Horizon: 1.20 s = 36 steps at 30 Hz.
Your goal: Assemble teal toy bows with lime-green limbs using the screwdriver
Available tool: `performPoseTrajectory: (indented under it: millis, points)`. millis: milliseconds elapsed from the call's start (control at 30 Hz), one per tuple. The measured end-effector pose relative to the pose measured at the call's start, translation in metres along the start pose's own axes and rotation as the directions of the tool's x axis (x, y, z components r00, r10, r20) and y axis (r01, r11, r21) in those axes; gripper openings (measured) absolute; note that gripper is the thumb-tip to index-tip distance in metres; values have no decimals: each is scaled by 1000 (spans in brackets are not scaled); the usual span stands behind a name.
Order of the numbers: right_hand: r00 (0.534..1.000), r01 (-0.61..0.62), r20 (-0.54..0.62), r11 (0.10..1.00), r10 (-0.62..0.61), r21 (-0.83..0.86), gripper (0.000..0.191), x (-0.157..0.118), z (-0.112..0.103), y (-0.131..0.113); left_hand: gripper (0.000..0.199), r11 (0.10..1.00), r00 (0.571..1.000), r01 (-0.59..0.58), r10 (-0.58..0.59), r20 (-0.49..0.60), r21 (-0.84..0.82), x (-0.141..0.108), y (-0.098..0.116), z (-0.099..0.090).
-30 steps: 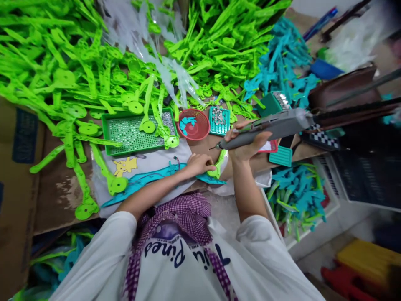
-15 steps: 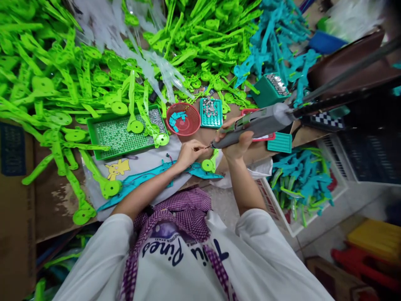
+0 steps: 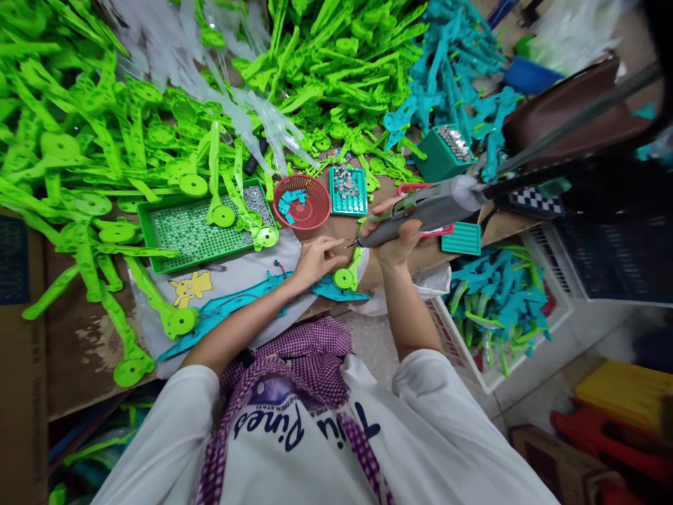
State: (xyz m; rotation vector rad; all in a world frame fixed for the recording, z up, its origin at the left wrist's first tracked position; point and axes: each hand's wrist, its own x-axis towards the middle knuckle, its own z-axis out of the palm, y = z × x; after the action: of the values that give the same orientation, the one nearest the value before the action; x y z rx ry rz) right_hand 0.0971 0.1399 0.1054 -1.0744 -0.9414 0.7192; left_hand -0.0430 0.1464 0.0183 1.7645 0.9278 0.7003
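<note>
Near the middle of the worktable [image 3: 68,361], toward its near edge, the round-ended lime-green plastic arm [image 3: 345,278] lies with its disc toward the person and its narrow end toward the electric screwdriver [image 3: 420,212]. The right hand [image 3: 400,244] is wrapped around the grey body of this screwdriver, whose thin bit points left. The left hand [image 3: 317,261] is just beside the bit's tip, fingers bent and thumb close to them; whether it pinches something small cannot be told.

By the green arm's disc is a pointed blue plastic end [image 3: 336,290]. Left of it, a long blue plastic piece [image 3: 215,307] runs partly under the left forearm, on a pale cloth [image 3: 247,272] printed with a yellow cartoon figure [image 3: 192,286].

Beyond the hands, a round red basket [image 3: 322,203] holds short blue pieces [image 3: 291,203]. Just right of it, a teal tray [image 3: 348,211] carries small silvery parts. To the left, a green perforated tray [image 3: 192,231] has tiny metal bits at its right end, and lime-green arms lie across it. On the right are a green box [image 3: 436,158] full of silvery parts and a ribbed teal tray [image 3: 461,238].

Heaps of lime-green parts [image 3: 336,63] cover the far and left sides, with blue parts [image 3: 452,52] heaped at far right. Near right, below the tabletop, a white crate [image 3: 491,387] holds blue and green parts together.
</note>
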Motion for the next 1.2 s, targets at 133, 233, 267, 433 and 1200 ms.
performPoseTrajectory:
  millis: [133, 233, 267, 433, 1200]
  points:
    - [978, 129, -158, 990, -136, -54, 63, 31, -18, 10, 27, 998, 991, -34, 25, 134, 62, -5, 6, 1]
    - [952, 147, -242, 972, -190, -184, 58, 56, -27, 25, 23, 990, 964, -48, 10, 265, 134, -7, 7, 3]
    - [946, 148, -253, 965, -202, -216, 58, 63, -29, 30, 21, 986, 957, -41, -7, 291, 160, -7, 7, 3]
    - [935, 159, -270, 953, -229, -257, 57, 78, -38, 49, 18, 971, 945, 31, -106, 310, 236, -6, 8, 4]
    - [971, 78, -208, 980, -115, -181, 58, 85, -38, 66, 23, 956, 930, 54, -154, 334, 290, -6, 11, 4]
